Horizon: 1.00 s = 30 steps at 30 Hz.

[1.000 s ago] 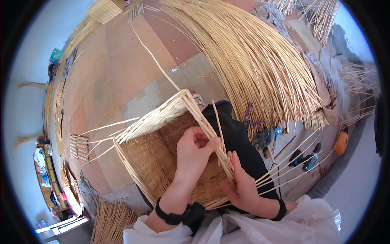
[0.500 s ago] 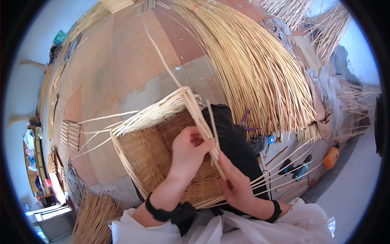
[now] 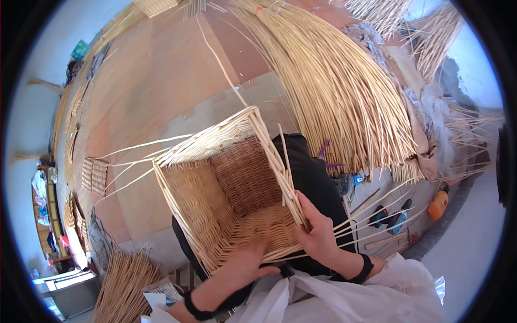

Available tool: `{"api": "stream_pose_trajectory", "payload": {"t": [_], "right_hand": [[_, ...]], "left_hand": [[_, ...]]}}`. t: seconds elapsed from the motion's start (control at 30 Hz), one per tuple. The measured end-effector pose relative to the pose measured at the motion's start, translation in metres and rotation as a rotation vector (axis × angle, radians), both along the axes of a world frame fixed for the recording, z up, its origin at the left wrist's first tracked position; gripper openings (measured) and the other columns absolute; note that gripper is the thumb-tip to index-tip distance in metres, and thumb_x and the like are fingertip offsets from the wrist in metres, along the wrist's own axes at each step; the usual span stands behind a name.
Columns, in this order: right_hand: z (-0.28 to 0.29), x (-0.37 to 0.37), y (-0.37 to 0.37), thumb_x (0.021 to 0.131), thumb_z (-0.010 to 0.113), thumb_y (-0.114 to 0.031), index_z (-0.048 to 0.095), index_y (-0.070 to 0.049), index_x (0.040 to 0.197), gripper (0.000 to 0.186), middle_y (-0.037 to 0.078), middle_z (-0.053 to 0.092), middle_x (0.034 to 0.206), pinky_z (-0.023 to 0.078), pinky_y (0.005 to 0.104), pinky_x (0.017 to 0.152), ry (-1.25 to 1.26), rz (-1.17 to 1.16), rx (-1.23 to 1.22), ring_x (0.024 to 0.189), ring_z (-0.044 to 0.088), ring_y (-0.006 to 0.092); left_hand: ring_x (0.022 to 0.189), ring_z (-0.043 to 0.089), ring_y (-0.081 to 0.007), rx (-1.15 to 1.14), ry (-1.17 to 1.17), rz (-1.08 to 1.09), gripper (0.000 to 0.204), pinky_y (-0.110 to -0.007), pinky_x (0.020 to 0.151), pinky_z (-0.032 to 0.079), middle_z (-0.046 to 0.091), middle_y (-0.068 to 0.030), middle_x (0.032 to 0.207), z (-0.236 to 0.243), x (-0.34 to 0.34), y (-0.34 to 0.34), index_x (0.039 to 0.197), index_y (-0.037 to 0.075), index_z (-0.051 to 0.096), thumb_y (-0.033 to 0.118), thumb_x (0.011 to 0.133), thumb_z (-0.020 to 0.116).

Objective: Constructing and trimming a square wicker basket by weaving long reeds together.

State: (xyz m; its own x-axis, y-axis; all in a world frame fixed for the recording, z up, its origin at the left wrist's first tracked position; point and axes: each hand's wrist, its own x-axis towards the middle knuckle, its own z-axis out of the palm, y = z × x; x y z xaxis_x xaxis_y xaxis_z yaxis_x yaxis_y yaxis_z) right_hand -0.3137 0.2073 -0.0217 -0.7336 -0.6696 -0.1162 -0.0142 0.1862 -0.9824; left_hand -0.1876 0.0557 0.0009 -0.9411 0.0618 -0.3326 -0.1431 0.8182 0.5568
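A square woven willow basket [image 3: 239, 172], with a darker panel inside and loose rods sticking out to both sides, sits tilted on black cloth [image 3: 315, 185] over my lap. My right hand [image 3: 318, 231] is closed around its right rim, near the lower corner. My left hand [image 3: 247, 261] is at the basket's lower edge, slightly motion-blurred, fingers extended and apart, holding nothing; whether it touches the weave I cannot tell. A loose rod [image 3: 284, 151] stands beside the right rim.
A long pile of pale rods [image 3: 334, 91] lies at upper right. Purple-handled pliers [image 3: 331, 163], a drill [image 3: 397, 218] and an orange object [image 3: 438, 204] lie on the right. At lower left are a rod bundle [image 3: 121, 280] and a metal box [image 3: 67, 296]; small woven pieces [image 3: 96, 175] sit left.
My left hand has left the right rim and dropped to the basket's lower edge, uncovering the inside. The basket has shifted slightly; my right hand still holds the rim, a little higher.
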Motion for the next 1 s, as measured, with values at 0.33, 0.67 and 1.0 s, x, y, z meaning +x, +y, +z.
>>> {"api": "stream_pose_trajectory", "payload": {"t": [0.33, 0.67, 1.0], "right_hand": [[-0.003, -0.046, -0.024, 0.090, 0.054, -0.010, 0.046, 0.004, 0.124, 0.038, 0.016, 0.060, 0.112, 0.047, 0.0286, 0.086, -0.037, 0.102, 0.047, 0.098, 0.059, 0.0183], [-0.018, -0.096, -0.061, 0.084, 0.063, -0.009, 0.061, -0.001, 0.097, 0.015, 0.004, 0.064, 0.081, 0.054, 0.0252, 0.063, -0.522, 0.093, -0.065, 0.068, 0.062, 0.0114], [0.017, -0.045, -0.037, 0.079, 0.063, 0.002, 0.062, 0.002, 0.091, 0.012, 0.004, 0.064, 0.075, 0.048, 0.0207, 0.058, -0.231, 0.122, -0.132, 0.064, 0.058, 0.0068]], "left_hand": [[0.082, 0.062, -0.0311, -0.077, 0.100, 0.160, 0.053, -0.036, 0.068, 0.051, 0.060, -0.0152, 0.097, -0.038, 0.031, 0.017, 0.111, 0.004, 0.053, 0.040, 0.075, 0.067], [0.072, 0.059, -0.0266, 0.124, 0.523, 0.458, 0.026, -0.033, 0.062, 0.048, 0.060, -0.0076, 0.083, -0.034, -0.002, 0.067, 0.089, 0.007, 0.064, 0.017, 0.068, 0.075], [0.061, 0.056, -0.0185, -0.031, 0.755, 0.364, 0.018, -0.030, 0.051, 0.045, 0.059, -0.0013, 0.071, -0.054, 0.009, 0.087, 0.081, 0.012, 0.066, 0.011, 0.065, 0.074]]}}
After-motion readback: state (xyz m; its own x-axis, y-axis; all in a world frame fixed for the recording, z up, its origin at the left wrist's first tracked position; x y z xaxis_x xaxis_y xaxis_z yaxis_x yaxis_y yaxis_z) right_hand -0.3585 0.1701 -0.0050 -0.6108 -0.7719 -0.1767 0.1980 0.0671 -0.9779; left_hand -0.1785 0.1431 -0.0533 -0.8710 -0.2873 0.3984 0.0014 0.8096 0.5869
